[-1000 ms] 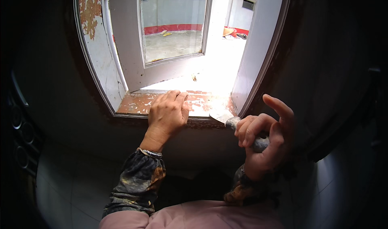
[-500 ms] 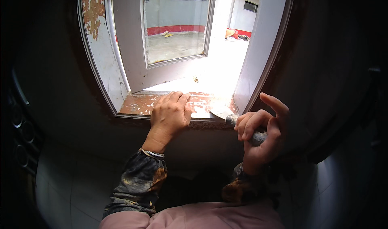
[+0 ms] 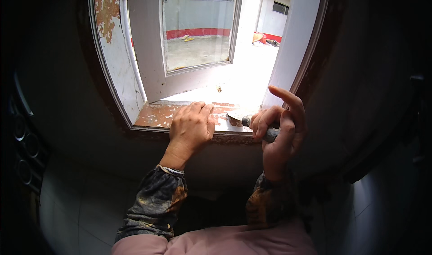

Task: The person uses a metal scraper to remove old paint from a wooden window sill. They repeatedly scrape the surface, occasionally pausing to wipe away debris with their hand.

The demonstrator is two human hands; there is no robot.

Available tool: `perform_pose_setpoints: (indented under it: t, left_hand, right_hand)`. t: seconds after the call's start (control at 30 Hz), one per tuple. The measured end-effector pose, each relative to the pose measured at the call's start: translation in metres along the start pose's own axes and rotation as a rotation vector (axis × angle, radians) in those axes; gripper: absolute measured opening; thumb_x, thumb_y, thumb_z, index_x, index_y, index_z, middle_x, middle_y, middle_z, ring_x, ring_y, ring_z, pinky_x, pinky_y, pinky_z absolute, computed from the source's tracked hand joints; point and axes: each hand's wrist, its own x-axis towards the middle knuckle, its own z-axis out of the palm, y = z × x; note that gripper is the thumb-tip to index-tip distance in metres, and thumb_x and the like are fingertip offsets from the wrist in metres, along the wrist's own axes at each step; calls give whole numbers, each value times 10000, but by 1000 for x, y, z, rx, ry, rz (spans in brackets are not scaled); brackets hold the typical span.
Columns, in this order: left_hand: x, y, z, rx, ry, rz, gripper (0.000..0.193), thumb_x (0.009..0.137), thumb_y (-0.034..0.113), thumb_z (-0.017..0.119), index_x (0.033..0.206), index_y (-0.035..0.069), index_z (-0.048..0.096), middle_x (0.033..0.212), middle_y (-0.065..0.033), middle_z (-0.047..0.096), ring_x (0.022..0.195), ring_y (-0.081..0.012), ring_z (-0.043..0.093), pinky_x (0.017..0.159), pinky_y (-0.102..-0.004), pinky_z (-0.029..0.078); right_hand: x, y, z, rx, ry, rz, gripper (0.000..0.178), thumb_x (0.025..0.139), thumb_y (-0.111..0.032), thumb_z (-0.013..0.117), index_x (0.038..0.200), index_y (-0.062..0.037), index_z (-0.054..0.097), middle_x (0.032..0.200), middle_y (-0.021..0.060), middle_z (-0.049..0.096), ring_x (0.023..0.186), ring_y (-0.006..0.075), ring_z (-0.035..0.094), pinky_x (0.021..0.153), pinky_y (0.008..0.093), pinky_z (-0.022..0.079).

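Observation:
A wooden window sill (image 3: 154, 116), its reddish-brown surface patched with flaking white paint, stretches across the bottom of the window frame. My left hand (image 3: 192, 125) lies on it, palm down, fingers slightly bent over its front part with no object visible under them. My right hand (image 3: 282, 131) grips the grey, worn handle of a scraper (image 3: 246, 120), index finger raised off it. The scraper's flat metal blade rests at a low slant on the right part of the sill. Glare washes out the sill beside the blade.
A white glazed window sash (image 3: 150, 70) stands swung open at the left. Peeling paint covers the left jamb (image 3: 107, 25); the white right jamb (image 3: 297, 34) rises close to my right hand. Outside is a pale wall (image 3: 198, 14) with a red band.
My right hand has moved left and farther away with the scraper, whose blade now reaches deeper onto the sill. My left hand stays in place.

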Motion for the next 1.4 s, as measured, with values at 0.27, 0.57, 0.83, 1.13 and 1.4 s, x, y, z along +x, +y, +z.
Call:
perform_pose_setpoints:
  t: [0.27,0.57,0.83,1.13,1.4]
  left_hand:
    - [0,-1,1,8,1,11,334,881,230,529,1094,58,720,1052,-104,688,1016,-261,670,956,-404,506]
    - [-1,-1,-2,-17,-68,-16,365,897,215,520,1175,57,697,1169,-135,672,1104,-299,644,988,-417,491]
    - [-1,0,-2,-34,-89,-35,354,895,208,525,1159,56,706,1150,-139,680,1085,-301,651,975,-414,501]
    - [-2,-1,-1,-40,-67,-27,353,886,203,532,1157,57,706,1153,-140,676,1084,-302,649,978,-418,498]
    - [0,0,-3,-32,-64,-27,358,890,214,527,1159,57,704,1158,-140,676,1097,-298,648,984,-415,495]
  right_hand:
    - [2,10,1,-7,16,23,430,981,-60,285,1291,35,568,632,39,577,500,59,518,524,239,471]
    - [6,10,7,-20,46,4,434,975,-81,300,1298,34,567,567,19,535,492,60,507,523,239,459]
    - [2,-1,4,-10,46,50,444,976,-68,268,1303,34,551,543,24,524,491,66,501,555,245,469]
    - [3,-4,6,-41,49,127,434,981,-66,274,1300,51,544,541,30,521,483,68,499,538,254,468]
    - [4,-5,12,-95,29,81,445,975,-86,279,1299,46,554,548,22,529,497,67,509,555,249,474]
